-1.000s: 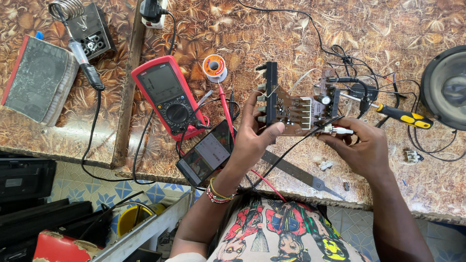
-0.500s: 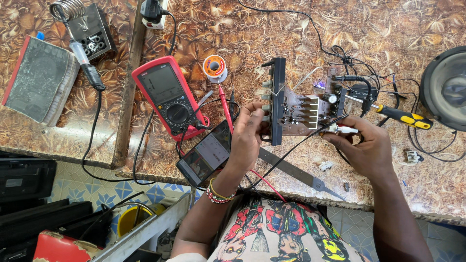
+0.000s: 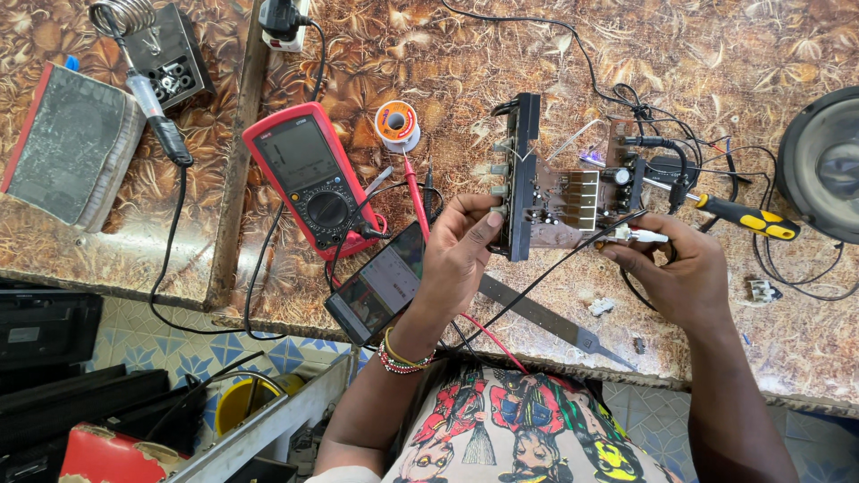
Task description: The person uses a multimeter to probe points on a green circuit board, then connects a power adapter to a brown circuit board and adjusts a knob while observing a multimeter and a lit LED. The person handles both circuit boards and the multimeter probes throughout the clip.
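Above the bench (image 3: 716,54), the board (image 3: 573,199) has tipped more upright since a second ago, baring its components, with the left hand (image 3: 456,255) pinching its black front panel and the right hand (image 3: 676,268) pinching a white-tipped probe (image 3: 640,235) at its edge.

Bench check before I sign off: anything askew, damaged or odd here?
Phone hangs over the table edge, partly unsupported. The left hand holds the circuit board off the table with wires trailing; the right hand pinches a lead. No visible damage or spills.
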